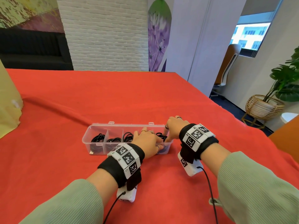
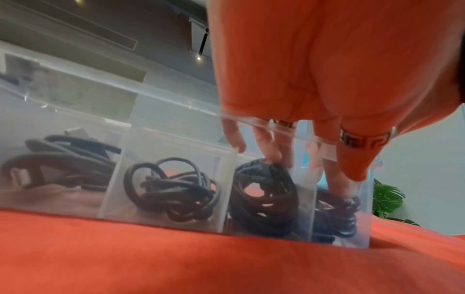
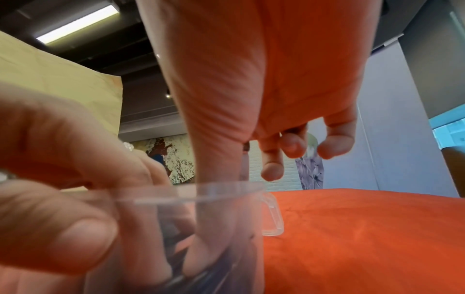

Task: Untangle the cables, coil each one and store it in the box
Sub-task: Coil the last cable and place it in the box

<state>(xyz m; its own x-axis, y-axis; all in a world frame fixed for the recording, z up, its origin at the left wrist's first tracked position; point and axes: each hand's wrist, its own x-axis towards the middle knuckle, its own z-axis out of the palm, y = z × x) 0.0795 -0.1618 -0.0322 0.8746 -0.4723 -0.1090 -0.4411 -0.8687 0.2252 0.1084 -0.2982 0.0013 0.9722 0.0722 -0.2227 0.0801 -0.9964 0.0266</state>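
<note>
A clear plastic box (image 1: 123,125) with four compartments lies on the red cloth (image 1: 97,94). Each compartment holds a coiled black cable: (image 1: 97,138), (image 1: 113,140), (image 1: 127,136) and the rightmost (image 1: 161,136). My left hand (image 1: 150,140) reaches over the front wall with straight fingers. In the left wrist view one fingertip (image 2: 273,158) touches the third coil (image 2: 264,199), and another presses the fourth coil (image 2: 337,214). My right hand (image 1: 171,130) is at the box's right end. Its thumb (image 3: 214,208) points down into the last compartment, and its other fingers (image 3: 292,147) hang loosely curled.
A pale yellow bag (image 1: 8,102) stands at the table's left edge. Off the right edge are a potted plant in a wicker basket (image 1: 265,107) and a chair (image 1: 229,65). Thin black wires (image 1: 210,191) trail from my wrist cameras. The box's latch tab (image 3: 273,214) sticks out.
</note>
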